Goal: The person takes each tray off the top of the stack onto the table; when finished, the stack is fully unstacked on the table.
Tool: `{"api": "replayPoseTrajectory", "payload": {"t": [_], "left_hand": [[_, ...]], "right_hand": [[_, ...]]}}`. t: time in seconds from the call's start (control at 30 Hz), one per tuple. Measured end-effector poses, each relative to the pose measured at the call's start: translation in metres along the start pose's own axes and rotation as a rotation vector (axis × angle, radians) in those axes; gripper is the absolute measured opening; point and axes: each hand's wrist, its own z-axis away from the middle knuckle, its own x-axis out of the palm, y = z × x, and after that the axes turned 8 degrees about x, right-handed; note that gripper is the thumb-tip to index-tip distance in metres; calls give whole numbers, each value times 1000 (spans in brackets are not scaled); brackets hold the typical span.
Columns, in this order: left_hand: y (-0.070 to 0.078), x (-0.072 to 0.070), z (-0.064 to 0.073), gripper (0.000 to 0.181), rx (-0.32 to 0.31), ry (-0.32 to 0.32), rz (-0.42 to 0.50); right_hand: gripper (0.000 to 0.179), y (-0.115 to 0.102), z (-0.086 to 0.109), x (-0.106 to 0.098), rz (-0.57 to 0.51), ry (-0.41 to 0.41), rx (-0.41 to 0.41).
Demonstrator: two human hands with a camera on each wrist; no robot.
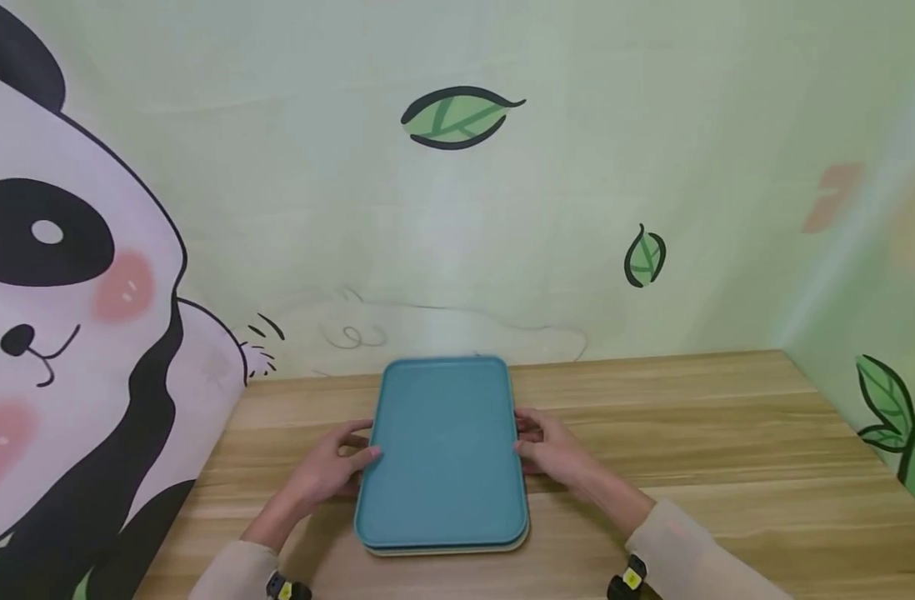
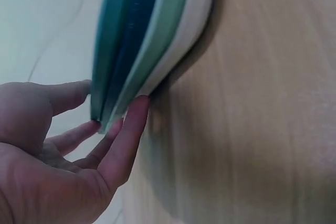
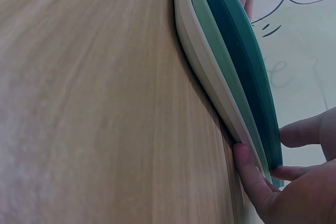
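Observation:
A stack of rectangular trays lies on the wooden table, a blue tray (image 1: 442, 454) on top. Below it the left wrist view shows a pale green tray (image 2: 163, 35) and a cream tray (image 2: 194, 19) at the bottom. My left hand (image 1: 328, 468) grips the stack's left side, its thumb at the top tray's rim and its fingers spread down along the edges. On the opposite side my right hand (image 1: 558, 450) holds the stack the same way, thumb above; in the right wrist view one fingertip reaches the cream tray's underside edge.
The wood-grain table (image 1: 697, 433) extends to both sides of the stack. Behind it rises a pale green wall covering (image 1: 292, 167) with printed leaves, and a large printed panda (image 1: 150, 275) fills the left side.

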Motion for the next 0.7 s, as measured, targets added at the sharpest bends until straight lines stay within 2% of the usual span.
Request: {"api": "replayPoseTrajectory", "payload": {"t": [0.3,0.47,0.7], "left_hand": [[12,1,2,57,-23,26,-89],[14,1,2,56,-45,33,-98],[13,1,-3,57,-54,30,-94]], "right_hand": [[62,1,2,-3,6,-25,-3],[61,0,3,-4,-12,-43,-3],[60,-1,1,-6,-13,-28,7]]}}
